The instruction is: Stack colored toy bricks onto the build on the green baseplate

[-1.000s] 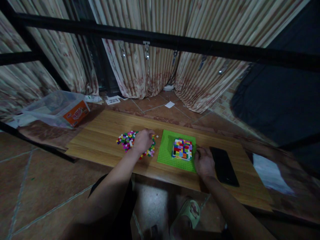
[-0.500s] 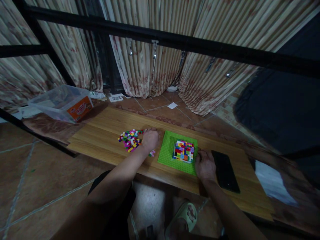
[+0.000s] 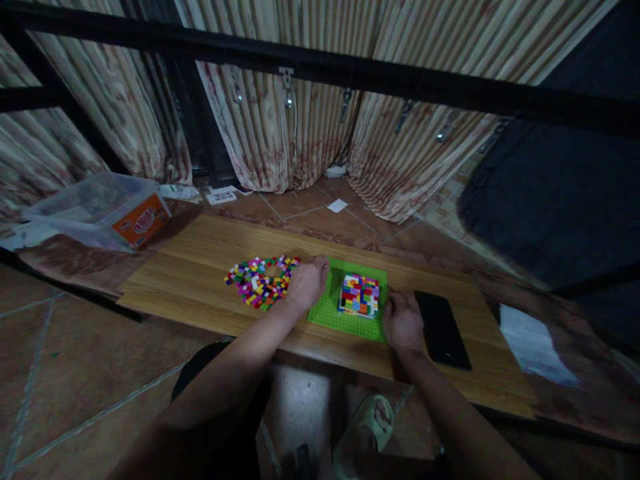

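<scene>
A green studded baseplate [image 3: 325,313] lies on the wooden bench. On it stands a low square block of multicoloured toy bricks [image 3: 360,295], several colours mixed on top. My left hand [image 3: 306,285] is closed, its fingertips pressed together over the plate's upper left edge; whatever they hold is too small to make out. Beside that hand, a heap of loose small bricks [image 3: 255,283] is spread on the wood, partly hidden behind it. My right hand [image 3: 404,321] rests at the plate's right edge with fingers curled in; what lies between them is hidden.
The wooden bench [image 3: 185,267] runs across the view. A black phone-like slab [image 3: 443,330] lies right of my right hand. A clear plastic box [image 3: 95,207] with an orange label stands at the far left. White paper [image 3: 535,343] lies at the right, and a black bar [image 3: 320,70] crosses above.
My left hand has moved right, from the loose bricks to the baseplate's left edge, uncovering more of the heap. My right hand stays at the plate's right edge. The view has shifted slightly.
</scene>
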`<state>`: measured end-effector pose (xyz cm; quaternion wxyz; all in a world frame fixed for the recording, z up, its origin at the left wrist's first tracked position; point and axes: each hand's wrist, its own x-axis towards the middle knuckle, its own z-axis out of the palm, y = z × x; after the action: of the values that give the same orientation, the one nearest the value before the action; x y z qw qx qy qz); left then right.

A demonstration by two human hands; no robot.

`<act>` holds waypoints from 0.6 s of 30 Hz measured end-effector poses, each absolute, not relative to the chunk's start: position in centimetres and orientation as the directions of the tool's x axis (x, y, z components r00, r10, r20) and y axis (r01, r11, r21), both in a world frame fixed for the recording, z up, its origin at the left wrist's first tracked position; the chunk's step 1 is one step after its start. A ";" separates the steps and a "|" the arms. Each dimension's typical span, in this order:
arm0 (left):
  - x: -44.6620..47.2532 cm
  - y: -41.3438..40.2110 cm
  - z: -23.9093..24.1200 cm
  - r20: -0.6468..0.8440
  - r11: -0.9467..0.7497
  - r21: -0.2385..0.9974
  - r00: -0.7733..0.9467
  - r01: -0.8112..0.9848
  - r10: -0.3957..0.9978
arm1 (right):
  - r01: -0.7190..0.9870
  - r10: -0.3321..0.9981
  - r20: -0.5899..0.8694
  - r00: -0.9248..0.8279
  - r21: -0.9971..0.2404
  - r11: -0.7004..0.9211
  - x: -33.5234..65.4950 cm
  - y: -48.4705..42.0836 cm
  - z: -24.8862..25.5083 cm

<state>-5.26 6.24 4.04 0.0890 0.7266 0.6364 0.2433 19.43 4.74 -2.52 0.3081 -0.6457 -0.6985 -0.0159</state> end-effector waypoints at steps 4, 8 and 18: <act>-3.7 4.6 4.4 0.303 -0.316 0.558 0.167 0.768 0.938 | 0.914 0.897 0.440 0.048 -0.382 0.138 19.3 4.7 -2.5; -2.9 4.1 4.2 0.347 -0.406 0.601 0.233 0.689 0.908 | 0.909 0.896 0.441 0.047 -0.391 0.144 19.4 4.7 -2.5; -2.2 4.5 3.7 0.277 -0.342 0.599 0.213 0.724 0.937 | 0.908 0.884 0.466 0.038 -0.385 0.164 19.4 4.8 -2.5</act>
<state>-2.15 4.52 3.74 0.1735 0.7592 0.5469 0.3072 19.39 4.77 -2.53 0.3180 -0.6464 -0.6933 -0.0191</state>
